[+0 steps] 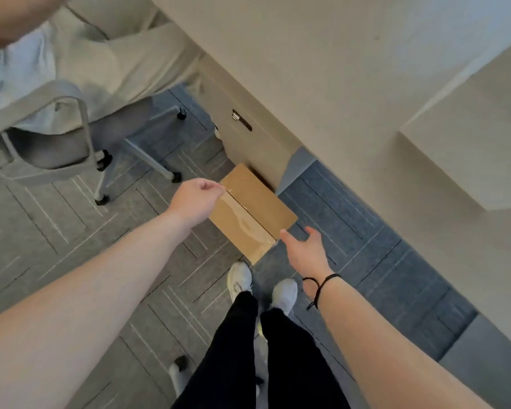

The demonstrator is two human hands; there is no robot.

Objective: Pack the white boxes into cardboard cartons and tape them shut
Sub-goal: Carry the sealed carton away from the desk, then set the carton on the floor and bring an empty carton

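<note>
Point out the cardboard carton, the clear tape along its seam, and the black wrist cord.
cardboard carton [266, 203]: head view, bare top flap right of the seam.
clear tape [242, 222]: head view, strip over the centre seam.
black wrist cord [322, 286]: head view, band on the right wrist.

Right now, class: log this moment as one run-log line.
carton: on floor, flaps shut, clear tape along seam | left hand: closed at carton's far edge | right hand: open beside near corner
</note>
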